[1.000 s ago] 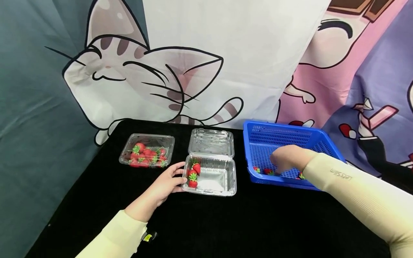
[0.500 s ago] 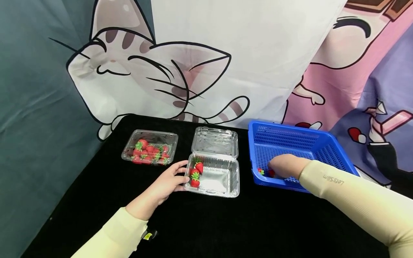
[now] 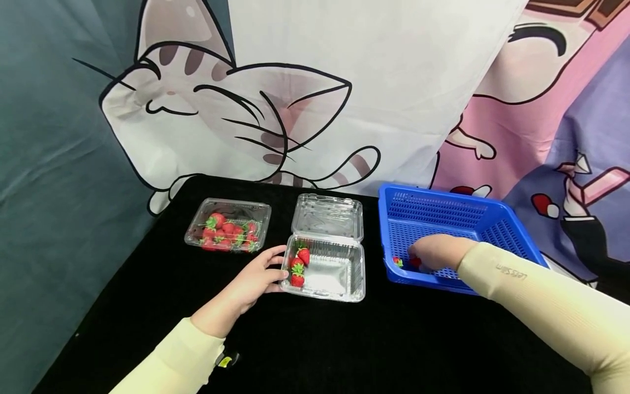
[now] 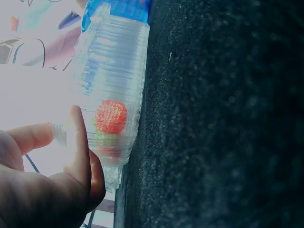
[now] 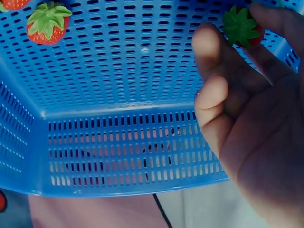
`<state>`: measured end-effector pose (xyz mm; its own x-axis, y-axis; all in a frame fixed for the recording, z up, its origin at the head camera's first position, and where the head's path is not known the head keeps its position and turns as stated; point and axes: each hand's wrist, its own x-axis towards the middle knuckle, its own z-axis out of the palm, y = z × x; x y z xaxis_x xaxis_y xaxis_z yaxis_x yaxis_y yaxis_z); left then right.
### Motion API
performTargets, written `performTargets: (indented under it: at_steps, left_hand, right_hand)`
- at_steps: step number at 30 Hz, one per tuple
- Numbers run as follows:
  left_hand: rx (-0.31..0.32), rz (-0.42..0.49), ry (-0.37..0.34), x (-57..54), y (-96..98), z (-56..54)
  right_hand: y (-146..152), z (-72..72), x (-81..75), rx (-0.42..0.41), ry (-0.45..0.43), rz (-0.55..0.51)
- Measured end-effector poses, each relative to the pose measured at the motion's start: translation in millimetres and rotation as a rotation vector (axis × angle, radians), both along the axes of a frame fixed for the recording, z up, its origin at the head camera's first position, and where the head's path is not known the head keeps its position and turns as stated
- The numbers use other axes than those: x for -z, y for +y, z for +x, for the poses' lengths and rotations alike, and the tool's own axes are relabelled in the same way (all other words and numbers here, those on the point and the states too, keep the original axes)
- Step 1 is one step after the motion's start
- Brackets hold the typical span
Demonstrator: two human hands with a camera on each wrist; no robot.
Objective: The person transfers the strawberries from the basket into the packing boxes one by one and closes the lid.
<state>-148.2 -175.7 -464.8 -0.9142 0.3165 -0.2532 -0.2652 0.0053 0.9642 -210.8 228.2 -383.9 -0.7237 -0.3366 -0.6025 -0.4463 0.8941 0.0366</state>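
Note:
My left hand (image 3: 251,282) holds the left side of an open clear plastic container (image 3: 332,273), its fingers at the wall and rim. Along that container's left side lie several strawberries (image 3: 297,262); one strawberry (image 4: 111,117) shows through the wall in the left wrist view. My right hand (image 3: 435,251) is down inside the blue basket (image 3: 453,200). In the right wrist view its curled fingers and thumb close around a strawberry (image 5: 243,29) with green leaves. Another strawberry (image 3: 397,262) lies beside that hand in the basket.
A second clear container (image 3: 236,207), with several strawberries inside, stands at the left on the black cloth (image 3: 315,345). The open container's lid (image 3: 328,216) lies back behind it. A printed curtain (image 3: 408,82) hangs behind the table.
The head view has shifted slightly. My right hand has moved a little left within the basket, onto a strawberry there. My left hand stays at the container.

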Motion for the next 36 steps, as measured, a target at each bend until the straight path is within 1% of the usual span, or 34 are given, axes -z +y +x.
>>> performTargets:
  at_steps: [4, 7, 11, 15, 17, 19, 21, 25, 28, 30, 32, 36]
  left_hand:
    - [-0.006, 0.001, 0.003, 0.0, 0.6, 0.4]
    - [-0.008, -0.001, 0.003, 0.8, 0.5, 0.5]
    - [-0.010, -0.005, 0.002, 1.3, -0.1, 0.8]
    - [-0.019, -0.013, -0.002, 1.2, -0.4, 2.7]
    - [-0.023, -0.015, -0.003, 1.4, 0.0, 3.8]
    - [-0.024, -0.020, -0.002, 1.4, 0.0, 4.4]
    - [-0.022, -0.022, -0.002, 0.9, 0.2, 4.9]
    - [-0.025, -0.028, 0.002, -0.4, 0.1, 5.5]
    - [-0.023, -0.022, 0.011, -0.2, -0.1, 5.1]
    - [-0.026, -0.019, 0.011, -0.1, 0.1, 4.7]
    - [-0.024, -0.014, 0.013, 0.0, 0.4, 4.2]
    - [-0.027, -0.013, 0.013, -0.4, 1.7, 4.2]
  right_hand:
    - [5.1, 1.0, -2.8, 0.014, 0.011, -0.026]
    - [9.9, 2.1, -4.5, 0.004, 0.028, -0.055]
    - [14.9, 4.7, -12.5, -0.007, 0.051, -0.101]
    - [16.0, 7.6, -23.3, 0.019, 0.075, -0.147]
    - [15.7, 9.7, -29.3, 0.021, 0.104, -0.175]
    - [13.4, 13.1, -38.1, 0.023, 0.142, -0.211]
    - [9.3, 17.1, -47.3, 0.014, 0.199, -0.253]
    - [-5.1, 25.5, -63.8, 0.019, 0.328, -0.330]
    - [-20.9, 33.5, -70.9, 0.045, 0.398, -0.383]
    - [-34.4, 40.4, -73.2, 0.055, 0.425, -0.424]
    - [-49.0, 47.7, -73.3, 0.055, 0.431, -0.471]
    - [-80.5, 61.2, -68.4, 0.025, 0.441, -0.538]
